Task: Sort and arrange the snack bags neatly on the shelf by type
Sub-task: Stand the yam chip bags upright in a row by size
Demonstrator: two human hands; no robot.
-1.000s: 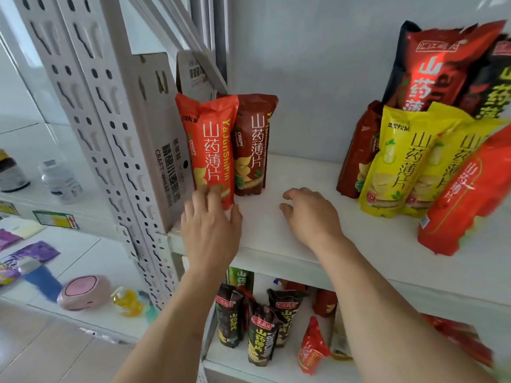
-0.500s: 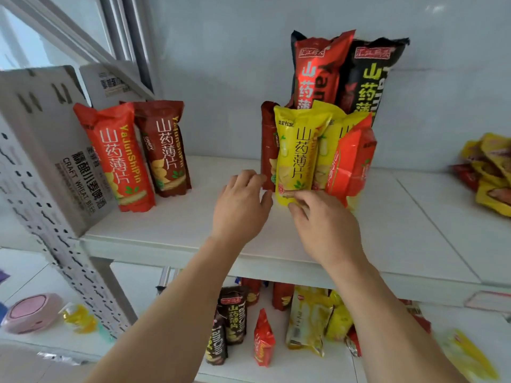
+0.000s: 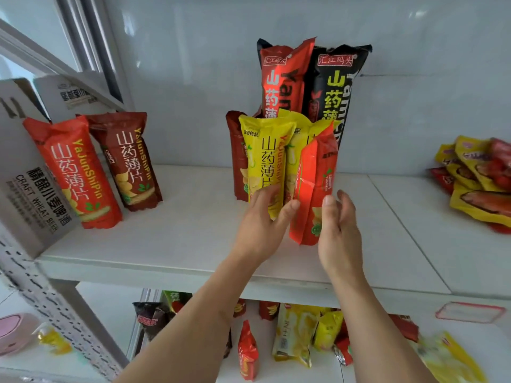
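On the white shelf (image 3: 193,244) a cluster of snack bags stands in the middle. My left hand (image 3: 262,225) grips the lower end of the front yellow bag (image 3: 265,158), thumb and fingers around it. My right hand (image 3: 340,230) is open, fingers apart, just right of the orange-red bag (image 3: 315,186) that leans beside a second yellow bag (image 3: 297,139). Behind them stand a tall red bag (image 3: 282,81), a tall black bag (image 3: 338,89) and a dark red bag (image 3: 235,156). At the left an orange bag (image 3: 74,172) and a brown bag (image 3: 132,161) stand upright side by side.
A grey carton (image 3: 30,194) leans at the shelf's left end against the perforated upright (image 3: 55,313). A pile of yellow and red packets (image 3: 481,183) lies at the far right. The lower shelf (image 3: 276,369) holds several mixed bags. A pink object (image 3: 13,333) sits low left.
My view and both hands moved right from the orange and brown bags to the middle cluster. My left hand has closed on the front yellow bag; my right hand has come off it and opened.
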